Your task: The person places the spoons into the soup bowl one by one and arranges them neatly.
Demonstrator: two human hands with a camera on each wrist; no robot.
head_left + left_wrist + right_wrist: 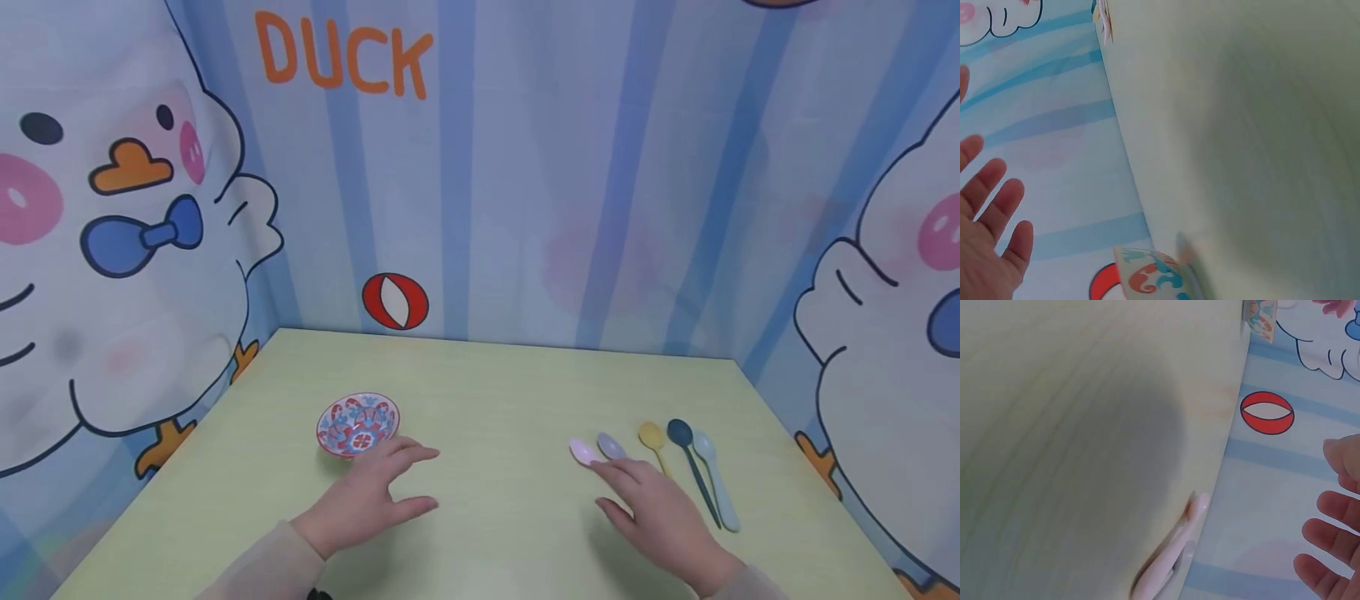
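Observation:
A patterned red, white and blue bowl (358,423) stands on the left part of the table, upright. My left hand (367,497) hovers just in front of it with loosely spread fingers and holds nothing. On the right lies a row of spoons: a pink spoon (582,452), a purple spoon (611,446), a yellow spoon (652,434), a dark teal spoon (680,432) and a pale blue spoon (717,479). Over the pink and purple spoons' handles hangs my right hand (660,517), its fingers relaxed and empty. It hides parts of those handles.
The pale yellow-green table (480,417) ends at a back edge against a striped blue curtain (525,167) with printed ducks. The same cloth hangs along the left and right sides. Bare tabletop lies between the bowl and the spoons.

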